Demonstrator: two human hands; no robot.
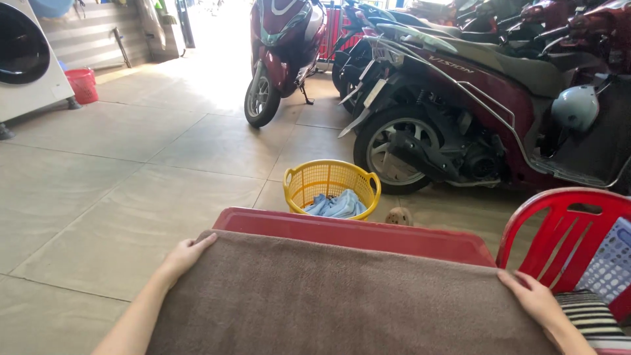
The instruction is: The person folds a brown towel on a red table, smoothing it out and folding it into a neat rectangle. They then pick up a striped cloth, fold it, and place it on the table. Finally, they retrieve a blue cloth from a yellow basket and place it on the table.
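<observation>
A brown towel (pixel 348 299) lies spread flat over a red plastic table (pixel 355 233). My left hand (pixel 186 255) rests on the towel's far left corner, fingers on its edge. My right hand (pixel 536 299) presses on the towel's far right corner, fingers flat. Neither hand lifts the cloth. Just beyond the table a yellow plastic basket (pixel 297 186) stands on the floor with light blue cloth (pixel 337 205) inside.
A red plastic chair (pixel 559 223) stands at the right with a perforated pale basket and a striped cloth on it. Several parked scooters (pixel 460 112) fill the far right. A white washing machine (pixel 29 59) and a small red bucket (pixel 83 85) stand far left on the tiled floor.
</observation>
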